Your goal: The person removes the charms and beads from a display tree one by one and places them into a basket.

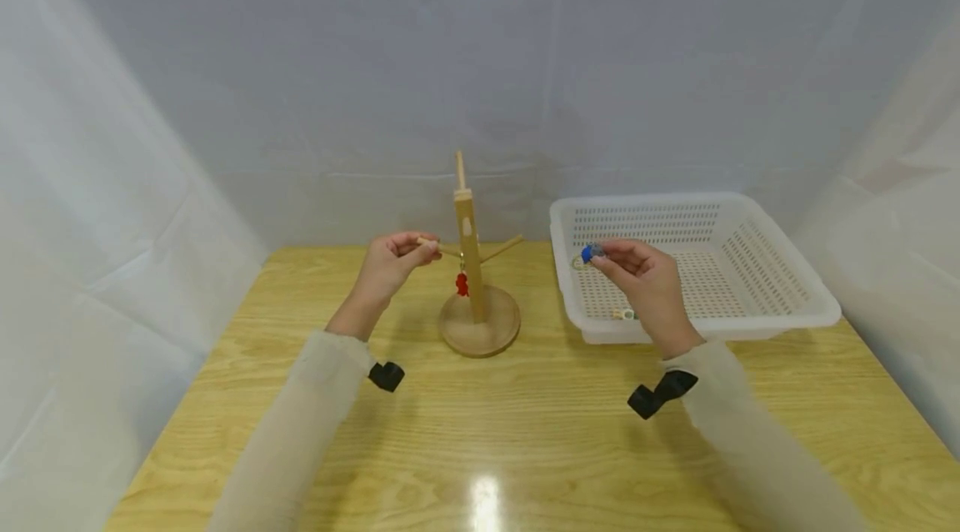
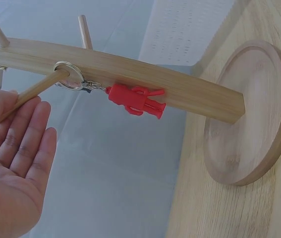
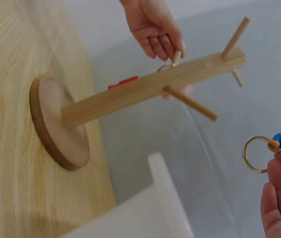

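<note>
A wooden peg stand with a round base stands on the table. From one of its pegs hangs a red figure keychain, its metal ring around the peg close to the post. My left hand pinches the outer end of that same peg between thumb and fingers. Over the basket's left side, my right hand holds a blue keychain between thumb and fingertips. Its gold ring sticks out free of the fingers, and orange bits show beside the blue part.
A white plastic basket stands at the right of the table, with a small pale item inside near its front wall. Other bare pegs jut from the post. White sheeting hangs behind and at both sides.
</note>
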The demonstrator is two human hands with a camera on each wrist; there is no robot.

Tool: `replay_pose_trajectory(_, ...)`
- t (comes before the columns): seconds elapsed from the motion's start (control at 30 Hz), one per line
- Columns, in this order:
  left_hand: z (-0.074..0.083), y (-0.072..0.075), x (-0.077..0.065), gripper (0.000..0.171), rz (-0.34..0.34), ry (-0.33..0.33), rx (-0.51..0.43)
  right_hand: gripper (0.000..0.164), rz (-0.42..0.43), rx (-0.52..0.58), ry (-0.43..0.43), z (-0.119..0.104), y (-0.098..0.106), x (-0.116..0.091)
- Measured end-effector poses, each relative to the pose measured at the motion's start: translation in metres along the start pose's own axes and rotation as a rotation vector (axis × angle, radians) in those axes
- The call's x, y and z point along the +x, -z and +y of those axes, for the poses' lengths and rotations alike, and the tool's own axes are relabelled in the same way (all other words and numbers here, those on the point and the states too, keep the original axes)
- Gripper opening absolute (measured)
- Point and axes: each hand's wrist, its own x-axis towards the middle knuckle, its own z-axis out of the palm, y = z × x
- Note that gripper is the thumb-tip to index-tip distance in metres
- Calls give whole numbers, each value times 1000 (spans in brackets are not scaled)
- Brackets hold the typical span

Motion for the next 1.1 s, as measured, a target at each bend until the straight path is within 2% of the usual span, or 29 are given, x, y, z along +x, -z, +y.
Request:
replay_pose_trajectory(0.27, -2, 0, 0, 27, -4, -14, -16, 31, -25, -98, -102, 9, 26, 2)
replay_pose_trajectory(0.5, -1, 0, 0, 24, 7, -4, -21, 27, -52, -88, -225, 20, 47, 12)
replay_pose_trajectory(0.67, -2, 1, 1, 28, -1, -9, -18, 34, -67, -181, -291, 25, 58, 18)
replay_pose_trajectory(0.9, -4, 0, 3, 29, 5, -10, -20, 37, -86, -301, -331, 29, 68, 25)
replay_pose_trajectory(1.1, -4, -1, 3, 30, 11, -7, -30, 35, -91, -316, -356, 34, 73, 29)
